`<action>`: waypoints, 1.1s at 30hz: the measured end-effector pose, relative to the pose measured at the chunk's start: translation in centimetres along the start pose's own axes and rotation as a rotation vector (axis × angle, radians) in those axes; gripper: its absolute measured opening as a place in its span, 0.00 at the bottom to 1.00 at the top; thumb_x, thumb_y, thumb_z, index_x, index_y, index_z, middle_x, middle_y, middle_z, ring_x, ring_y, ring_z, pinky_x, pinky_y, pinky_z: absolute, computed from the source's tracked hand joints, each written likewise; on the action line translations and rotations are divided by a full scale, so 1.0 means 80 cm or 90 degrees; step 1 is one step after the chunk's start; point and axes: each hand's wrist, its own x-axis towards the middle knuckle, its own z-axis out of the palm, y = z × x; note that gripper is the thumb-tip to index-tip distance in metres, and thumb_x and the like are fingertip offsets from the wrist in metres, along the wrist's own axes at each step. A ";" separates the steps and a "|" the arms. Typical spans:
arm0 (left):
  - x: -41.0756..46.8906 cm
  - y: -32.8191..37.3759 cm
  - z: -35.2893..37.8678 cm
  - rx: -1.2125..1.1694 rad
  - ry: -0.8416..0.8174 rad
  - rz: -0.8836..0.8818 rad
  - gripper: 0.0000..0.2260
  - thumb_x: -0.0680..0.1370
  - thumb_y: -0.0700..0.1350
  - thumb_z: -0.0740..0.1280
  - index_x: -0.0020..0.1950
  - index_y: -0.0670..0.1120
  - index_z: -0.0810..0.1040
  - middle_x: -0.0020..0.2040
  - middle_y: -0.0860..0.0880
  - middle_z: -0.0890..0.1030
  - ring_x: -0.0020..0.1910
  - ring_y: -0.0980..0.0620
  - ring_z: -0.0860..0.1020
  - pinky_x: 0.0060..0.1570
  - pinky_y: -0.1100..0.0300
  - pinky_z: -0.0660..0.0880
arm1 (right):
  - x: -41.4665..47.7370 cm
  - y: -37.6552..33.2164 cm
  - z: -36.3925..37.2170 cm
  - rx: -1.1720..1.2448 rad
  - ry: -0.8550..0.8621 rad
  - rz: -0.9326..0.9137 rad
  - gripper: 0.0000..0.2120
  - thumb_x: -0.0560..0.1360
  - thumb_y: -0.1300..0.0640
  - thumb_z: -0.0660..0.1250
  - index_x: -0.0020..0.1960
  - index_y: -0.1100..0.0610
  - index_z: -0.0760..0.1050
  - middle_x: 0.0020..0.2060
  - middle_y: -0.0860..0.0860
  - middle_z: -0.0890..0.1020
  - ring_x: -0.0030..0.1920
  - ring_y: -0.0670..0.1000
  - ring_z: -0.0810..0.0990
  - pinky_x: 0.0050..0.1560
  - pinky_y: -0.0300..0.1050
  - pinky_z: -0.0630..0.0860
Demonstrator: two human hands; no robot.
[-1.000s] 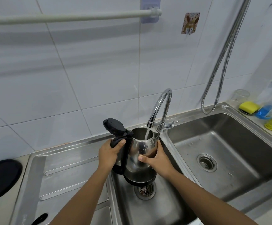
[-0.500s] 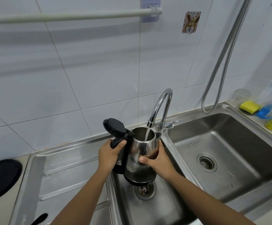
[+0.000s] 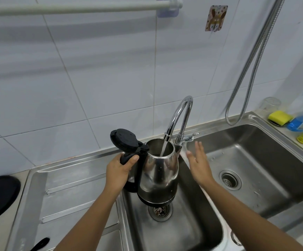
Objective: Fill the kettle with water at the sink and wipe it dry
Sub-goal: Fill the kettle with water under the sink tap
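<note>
- At the centre of the frame, the kettle (image 3: 159, 171) is hanging over the drain of the left sink (image 3: 192, 238), lid (image 3: 123, 139) flipped up and back, taking a stream of water from the faucet (image 3: 180, 115) straight down its open mouth.
- The left hand (image 3: 119, 171) is wrapping fully round the black handle (image 3: 128, 157), thumb pressing on top, carrying the kettle alone.
- The right hand (image 3: 198, 163) is hovering just beside the steel body, fingers spread flat, gripping nothing and not touching the metal.
- That hand is sitting below the tap lever (image 3: 190, 137); a reach for it looks likely, though that is only a guess.
- Handling call: this kettle is getting heavier as it fills, and the polished wall, already spotted with drops, is looking slippery.
- The handle is the safe place to hold; a palm under the black base would share the load.
- The body is rigid, so wiping can press firmly.
</note>
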 end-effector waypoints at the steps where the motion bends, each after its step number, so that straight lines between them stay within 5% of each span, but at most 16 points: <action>1: 0.000 -0.001 -0.001 0.003 0.001 -0.001 0.21 0.62 0.70 0.67 0.40 0.54 0.80 0.31 0.54 0.82 0.34 0.55 0.80 0.38 0.59 0.74 | 0.020 0.003 -0.005 -0.094 -0.011 0.011 0.33 0.87 0.44 0.54 0.86 0.52 0.46 0.86 0.50 0.45 0.86 0.55 0.46 0.84 0.55 0.46; 4: 0.001 -0.006 -0.003 0.007 0.011 -0.011 0.21 0.62 0.71 0.67 0.40 0.55 0.79 0.31 0.57 0.82 0.32 0.58 0.79 0.37 0.60 0.73 | 0.062 0.005 -0.006 -0.282 -0.061 0.022 0.38 0.87 0.43 0.54 0.86 0.55 0.37 0.85 0.52 0.37 0.85 0.61 0.40 0.83 0.60 0.42; 8: 0.002 -0.010 -0.005 0.024 0.006 -0.018 0.21 0.62 0.71 0.67 0.40 0.55 0.79 0.33 0.58 0.83 0.33 0.59 0.80 0.37 0.59 0.73 | 0.083 -0.001 0.010 -0.351 -0.062 0.040 0.40 0.86 0.45 0.54 0.84 0.57 0.31 0.84 0.55 0.33 0.85 0.62 0.38 0.82 0.63 0.41; 13: 0.001 -0.013 -0.006 0.021 0.011 -0.019 0.20 0.62 0.70 0.67 0.41 0.56 0.79 0.36 0.54 0.83 0.38 0.53 0.82 0.40 0.57 0.76 | 0.108 -0.015 -0.002 -0.377 -0.061 0.038 0.42 0.85 0.49 0.58 0.85 0.56 0.33 0.84 0.55 0.35 0.85 0.63 0.40 0.82 0.64 0.41; 16: -0.002 -0.012 -0.007 0.020 0.011 -0.021 0.19 0.62 0.69 0.67 0.41 0.57 0.79 0.35 0.57 0.83 0.36 0.58 0.81 0.38 0.60 0.73 | 0.110 -0.019 -0.009 -0.366 -0.066 0.038 0.42 0.84 0.52 0.60 0.85 0.56 0.35 0.85 0.54 0.37 0.85 0.63 0.43 0.83 0.64 0.43; 21: -0.013 -0.008 -0.011 0.030 0.021 -0.015 0.19 0.62 0.70 0.67 0.40 0.56 0.78 0.32 0.57 0.82 0.33 0.58 0.80 0.36 0.62 0.71 | 0.068 -0.022 -0.020 -0.170 -0.048 0.005 0.32 0.86 0.52 0.59 0.86 0.56 0.52 0.86 0.54 0.51 0.83 0.62 0.57 0.81 0.59 0.56; 24: -0.024 0.000 -0.018 0.024 0.035 -0.008 0.21 0.62 0.70 0.67 0.39 0.54 0.78 0.31 0.53 0.81 0.34 0.54 0.80 0.37 0.58 0.73 | -0.008 -0.026 -0.003 0.111 -0.093 0.006 0.30 0.85 0.43 0.60 0.84 0.52 0.60 0.84 0.50 0.61 0.83 0.49 0.59 0.82 0.48 0.52; 28: -0.044 0.017 -0.030 0.017 0.041 0.004 0.22 0.62 0.70 0.68 0.39 0.52 0.79 0.34 0.52 0.82 0.36 0.49 0.82 0.39 0.55 0.76 | -0.097 -0.046 0.023 0.320 -0.233 0.037 0.49 0.70 0.28 0.72 0.83 0.47 0.61 0.75 0.44 0.76 0.77 0.46 0.72 0.82 0.56 0.63; 33: -0.073 0.036 -0.068 0.018 0.076 0.030 0.24 0.63 0.70 0.67 0.39 0.49 0.78 0.33 0.50 0.82 0.36 0.48 0.81 0.39 0.53 0.76 | -0.140 -0.092 0.036 0.297 -0.208 -0.014 0.59 0.55 0.34 0.84 0.80 0.47 0.63 0.67 0.42 0.81 0.70 0.46 0.79 0.74 0.53 0.73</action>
